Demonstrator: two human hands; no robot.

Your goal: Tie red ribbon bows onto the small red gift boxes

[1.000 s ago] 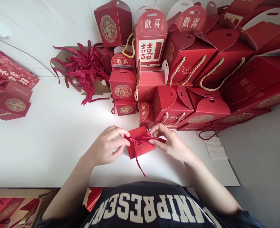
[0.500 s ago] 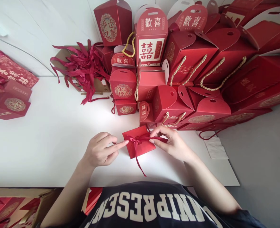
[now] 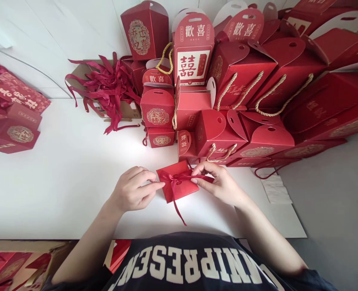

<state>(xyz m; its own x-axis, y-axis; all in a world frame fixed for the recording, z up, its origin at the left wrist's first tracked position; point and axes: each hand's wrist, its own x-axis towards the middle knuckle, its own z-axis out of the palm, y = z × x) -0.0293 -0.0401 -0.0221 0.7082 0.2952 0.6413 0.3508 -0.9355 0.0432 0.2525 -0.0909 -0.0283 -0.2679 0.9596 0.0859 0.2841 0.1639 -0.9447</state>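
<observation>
A small red gift box lies on the white table in front of me, with a dark red ribbon tied in a bow across its top. One ribbon tail hangs over the box's near side onto the table. My right hand pinches the ribbon on the right of the bow between thumb and fingers. At the box's left edge, my left hand has its fingers curled and its fingertips brought together on the bow's left loop; the thumb is mostly hidden.
Red gift boxes, some with gold rope handles, are stacked behind and to the right. A brown carton heaped with loose ribbons stands at back left. Finished-looking boxes with bows sit far left. An open cardboard box is below the table's front edge.
My left fingers have closed from a pointing index finger to fingertips held together at the bow's left loop. My right hand keeps its pinch on the ribbon, and the box stays put.
</observation>
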